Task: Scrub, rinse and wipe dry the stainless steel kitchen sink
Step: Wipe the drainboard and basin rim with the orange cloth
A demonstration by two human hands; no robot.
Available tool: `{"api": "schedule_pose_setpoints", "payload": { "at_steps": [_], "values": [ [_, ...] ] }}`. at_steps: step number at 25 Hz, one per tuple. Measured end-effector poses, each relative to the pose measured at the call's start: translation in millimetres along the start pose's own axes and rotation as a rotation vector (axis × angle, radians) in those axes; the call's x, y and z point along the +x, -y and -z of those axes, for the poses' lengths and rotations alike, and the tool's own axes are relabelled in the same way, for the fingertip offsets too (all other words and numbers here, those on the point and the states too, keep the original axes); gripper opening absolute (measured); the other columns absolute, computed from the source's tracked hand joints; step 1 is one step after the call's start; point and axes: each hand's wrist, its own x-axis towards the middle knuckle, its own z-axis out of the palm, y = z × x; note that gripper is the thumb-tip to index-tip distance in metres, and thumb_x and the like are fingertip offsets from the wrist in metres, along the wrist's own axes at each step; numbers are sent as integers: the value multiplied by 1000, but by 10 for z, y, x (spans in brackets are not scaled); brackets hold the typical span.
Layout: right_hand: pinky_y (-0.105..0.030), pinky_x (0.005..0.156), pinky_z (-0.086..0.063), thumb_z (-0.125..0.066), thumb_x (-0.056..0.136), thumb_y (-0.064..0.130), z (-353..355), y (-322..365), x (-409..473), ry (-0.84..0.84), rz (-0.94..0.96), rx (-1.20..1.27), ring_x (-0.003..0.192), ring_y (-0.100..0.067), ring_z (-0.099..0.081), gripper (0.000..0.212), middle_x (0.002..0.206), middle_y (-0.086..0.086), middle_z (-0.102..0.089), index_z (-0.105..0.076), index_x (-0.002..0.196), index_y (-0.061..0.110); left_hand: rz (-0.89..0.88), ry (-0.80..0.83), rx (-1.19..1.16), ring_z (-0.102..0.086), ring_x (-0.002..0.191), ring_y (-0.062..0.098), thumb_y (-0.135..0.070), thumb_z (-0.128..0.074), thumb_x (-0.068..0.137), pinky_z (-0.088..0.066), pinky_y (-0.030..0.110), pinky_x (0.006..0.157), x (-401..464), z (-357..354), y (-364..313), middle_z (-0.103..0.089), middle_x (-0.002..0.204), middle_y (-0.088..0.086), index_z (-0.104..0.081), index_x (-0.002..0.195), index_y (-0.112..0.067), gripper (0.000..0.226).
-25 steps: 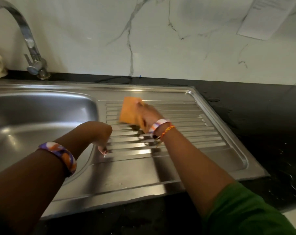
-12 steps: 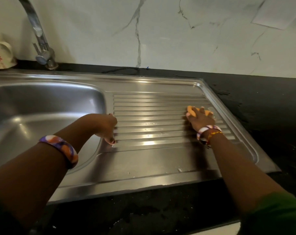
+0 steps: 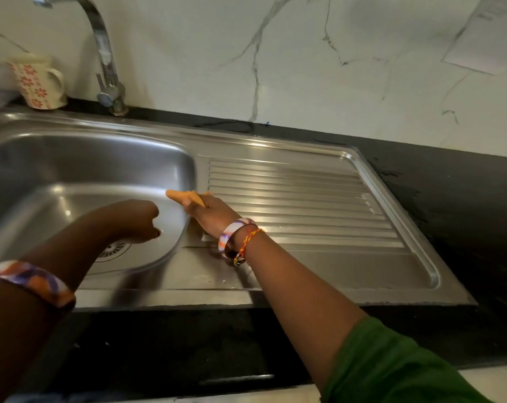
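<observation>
The stainless steel sink [image 3: 275, 149] fills the middle of the view, with a bowl on the left and a ribbed drainboard [image 3: 304, 205] on the right. My right hand [image 3: 210, 210] holds an orange cloth [image 3: 182, 197] at the drainboard's left end, where it meets the bowl's rim. The cloth sticks out leftward over the bowl, mostly hidden under the hand. My left hand [image 3: 139, 221] hangs over the bowl with its fingers curled down and holds nothing. The round drain strainer [image 3: 114, 250] shows just below that hand.
A curved chrome tap [image 3: 107, 62] rises at the back left. A cream mug with red flowers [image 3: 35, 81] stands beside it on the black counter [image 3: 449, 181]. A sheet of paper [image 3: 487, 33] hangs on the marble wall at the top right.
My right hand has swept the orange cloth from the drainboard's right end back to its left end by the bowl. My left hand has shifted from the drainboard's edge to over the bowl.
</observation>
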Motion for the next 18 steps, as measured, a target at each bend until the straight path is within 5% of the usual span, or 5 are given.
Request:
{"api": "schedule_pose_setpoints", "payload": {
  "at_steps": [3,5,7,12,18],
  "values": [
    [-17,88,-51,-57,92,36,300,-49,-335,-127,-234,413,125,-25,-51,49,138,-15,-50,-51,133,10,44,-70,-50,-41,130,23,-30,-48,96,-34,27,102,-193,-52,-43,-42,143,11,-41,136,-5,47],
    [-2,47,-39,-53,95,22,661,-215,-745,-326,-355,436,87,0,-64,44,126,-16,-53,-49,132,0,6,-100,-131,-43,127,23,-32,-48,96,-34,27,99,-371,-131,-258,-45,140,11,-43,134,-6,47],
    [-4,40,-36,-51,85,58,1069,-418,-1043,-590,-244,366,50,14,-55,64,111,-8,-56,-56,126,9,-58,-132,-209,-50,116,23,-32,-48,95,-37,27,88,-539,-215,-534,-52,128,12,-49,124,-6,39],
    [-38,106,-37,-47,93,36,1642,-1251,-1617,-788,-417,-180,124,-34,-48,50,137,-18,-50,-47,136,11,-28,-270,-282,-41,126,26,-30,-44,96,-39,36,95,-826,-464,-867,-49,128,15,-49,118,-3,35],
    [-43,119,-7,-36,97,39,1262,-1419,-1280,-431,-547,-498,144,-33,-14,53,156,-13,-19,-30,145,17,136,-379,-261,-31,136,30,-32,-35,99,-32,45,107,-939,-746,-693,-47,137,16,-51,122,-3,41]
  ]
}}
